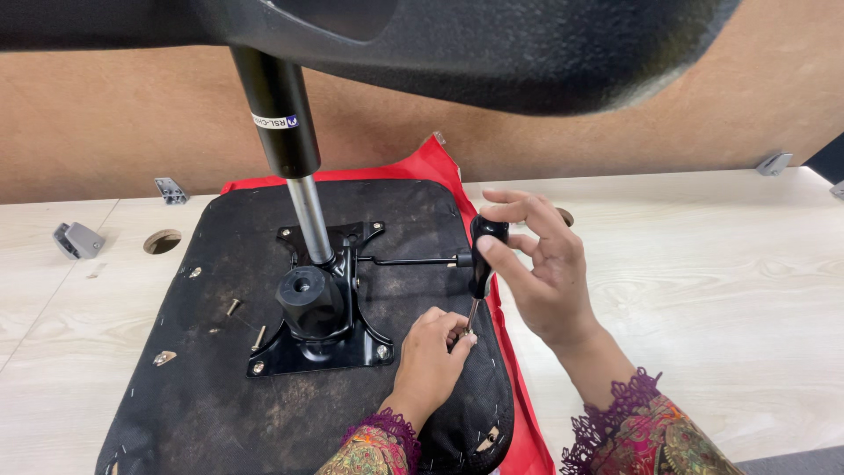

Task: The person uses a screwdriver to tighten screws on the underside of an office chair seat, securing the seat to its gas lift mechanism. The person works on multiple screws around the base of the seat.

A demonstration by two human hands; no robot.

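Two loose bolts left of mech plate, gas cylinder upright, right hand fingers gripping screwdriver, left hand fingers pinching tip.

A pale wood-grain surface spans the view, with a round cable hole at its left. Behind it stands a brown fibreboard partition, held by small grey brackets. The light is even and soft.

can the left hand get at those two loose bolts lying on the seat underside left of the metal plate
Probably yes. The loose bolts lie bare on the black seat underside, and nothing covers them. The left hand is pinching the screwdriver tip to the right of the mounting plate, so it would have to let go and cross over the plate.
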